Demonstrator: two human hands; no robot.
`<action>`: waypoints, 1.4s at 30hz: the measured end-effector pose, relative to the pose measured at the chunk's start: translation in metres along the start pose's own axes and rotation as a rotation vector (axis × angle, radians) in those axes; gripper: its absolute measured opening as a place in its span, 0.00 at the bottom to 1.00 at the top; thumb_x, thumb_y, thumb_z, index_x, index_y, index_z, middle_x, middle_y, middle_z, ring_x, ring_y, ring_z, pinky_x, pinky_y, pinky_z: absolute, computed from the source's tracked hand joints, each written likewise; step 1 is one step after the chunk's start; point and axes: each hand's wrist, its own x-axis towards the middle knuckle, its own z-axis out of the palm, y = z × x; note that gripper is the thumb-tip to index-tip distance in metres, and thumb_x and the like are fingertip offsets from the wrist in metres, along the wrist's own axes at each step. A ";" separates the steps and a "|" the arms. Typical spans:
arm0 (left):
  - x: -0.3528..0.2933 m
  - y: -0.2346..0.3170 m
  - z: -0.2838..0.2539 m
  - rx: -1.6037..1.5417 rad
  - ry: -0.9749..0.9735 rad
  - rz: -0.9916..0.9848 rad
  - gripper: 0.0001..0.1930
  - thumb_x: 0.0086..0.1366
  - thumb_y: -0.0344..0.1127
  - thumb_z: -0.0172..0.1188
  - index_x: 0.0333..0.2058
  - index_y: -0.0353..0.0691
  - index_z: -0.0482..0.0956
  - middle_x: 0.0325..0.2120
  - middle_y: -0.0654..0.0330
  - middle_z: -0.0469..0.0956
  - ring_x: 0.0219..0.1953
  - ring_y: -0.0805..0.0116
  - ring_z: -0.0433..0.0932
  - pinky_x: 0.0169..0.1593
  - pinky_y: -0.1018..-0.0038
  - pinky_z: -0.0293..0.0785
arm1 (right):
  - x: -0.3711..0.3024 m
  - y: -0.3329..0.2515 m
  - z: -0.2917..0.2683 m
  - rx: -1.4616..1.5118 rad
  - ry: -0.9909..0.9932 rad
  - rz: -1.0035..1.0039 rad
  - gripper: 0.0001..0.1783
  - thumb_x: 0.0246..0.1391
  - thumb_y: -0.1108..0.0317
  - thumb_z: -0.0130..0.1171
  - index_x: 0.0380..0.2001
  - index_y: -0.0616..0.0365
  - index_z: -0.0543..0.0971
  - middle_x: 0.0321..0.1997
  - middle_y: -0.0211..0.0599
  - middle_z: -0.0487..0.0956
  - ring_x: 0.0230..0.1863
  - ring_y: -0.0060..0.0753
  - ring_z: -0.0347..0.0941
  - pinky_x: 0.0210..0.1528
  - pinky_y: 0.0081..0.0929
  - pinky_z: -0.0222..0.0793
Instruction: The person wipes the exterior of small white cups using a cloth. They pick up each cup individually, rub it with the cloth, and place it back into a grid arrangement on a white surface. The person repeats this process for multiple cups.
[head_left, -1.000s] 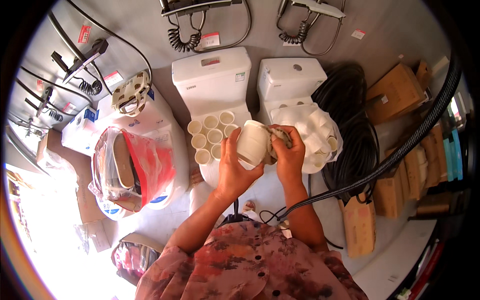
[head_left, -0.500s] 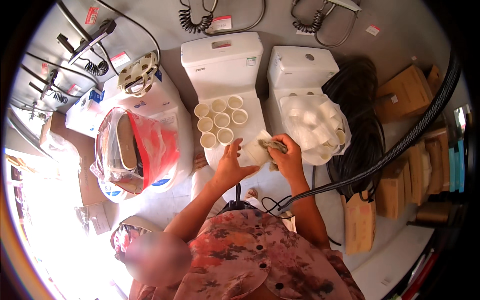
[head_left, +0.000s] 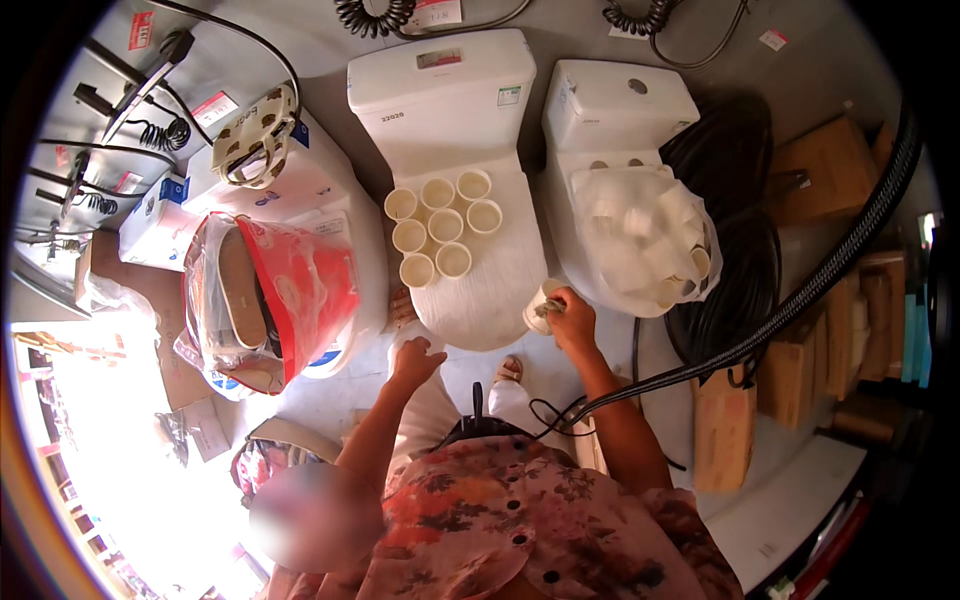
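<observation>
My right hand [head_left: 573,318], closed, grips a cream-white cup [head_left: 538,305] and a small greyish-brown wad at its rim. The wad is mostly hidden by my fingers. This cup is held beside the front right edge of a white toilet lid [head_left: 470,315]. Several similar cups [head_left: 445,226] stand upright in rows on the lid, their mouths facing up. My left hand [head_left: 415,360] hangs just short of the lid's front, above my left leg. Its fingers are loosely bent, thumb apart, with nothing visible in them.
A clear bag of cups [head_left: 640,235] lies on the toilet to the right. On the left toilet sit a red-and-clear bag [head_left: 290,300] and a patterned bag [head_left: 255,140]. A thick black hose [head_left: 800,300] crosses the right side. Cardboard boxes [head_left: 725,430] stand beyond it.
My left hand has drawn back from the cup toward my body. The right hand has kept the cup and wad, turning the cup more upright. The whole view has shifted slightly.
</observation>
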 end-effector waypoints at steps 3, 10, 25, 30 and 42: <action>0.015 -0.011 0.010 0.093 -0.046 -0.044 0.29 0.48 0.48 0.70 0.43 0.31 0.78 0.37 0.45 0.80 0.42 0.50 0.79 0.46 0.61 0.75 | 0.013 0.011 0.011 -0.065 -0.036 0.012 0.15 0.41 0.75 0.56 0.37 0.58 0.78 0.35 0.46 0.82 0.39 0.47 0.79 0.42 0.35 0.74; 0.056 -0.019 0.022 0.259 -0.143 -0.112 0.29 0.50 0.48 0.70 0.44 0.32 0.75 0.44 0.43 0.75 0.48 0.45 0.75 0.50 0.54 0.72 | 0.053 0.025 0.035 -0.103 -0.059 0.018 0.14 0.42 0.76 0.57 0.37 0.57 0.78 0.35 0.48 0.81 0.38 0.49 0.79 0.41 0.37 0.74; 0.162 0.000 0.068 0.193 -0.277 -0.208 0.37 0.49 0.48 0.74 0.49 0.27 0.67 0.49 0.38 0.66 0.54 0.39 0.68 0.55 0.54 0.71 | 0.197 0.027 0.076 -0.280 -0.006 -0.270 0.13 0.44 0.79 0.60 0.36 0.59 0.76 0.35 0.48 0.79 0.39 0.52 0.76 0.41 0.40 0.73; 0.177 0.005 0.081 0.292 -0.256 -0.273 0.37 0.49 0.48 0.74 0.49 0.27 0.68 0.49 0.42 0.67 0.53 0.42 0.70 0.54 0.57 0.73 | 0.238 0.020 0.096 -0.274 -0.003 -0.326 0.15 0.43 0.80 0.59 0.38 0.59 0.76 0.37 0.47 0.79 0.42 0.51 0.75 0.44 0.40 0.72; 0.192 0.015 0.096 0.506 -0.306 -0.421 0.39 0.46 0.50 0.76 0.49 0.28 0.70 0.46 0.47 0.68 0.49 0.50 0.75 0.46 0.65 0.80 | 0.269 0.031 0.120 -0.207 0.035 -0.527 0.17 0.42 0.83 0.57 0.39 0.58 0.77 0.40 0.44 0.78 0.46 0.48 0.74 0.47 0.38 0.71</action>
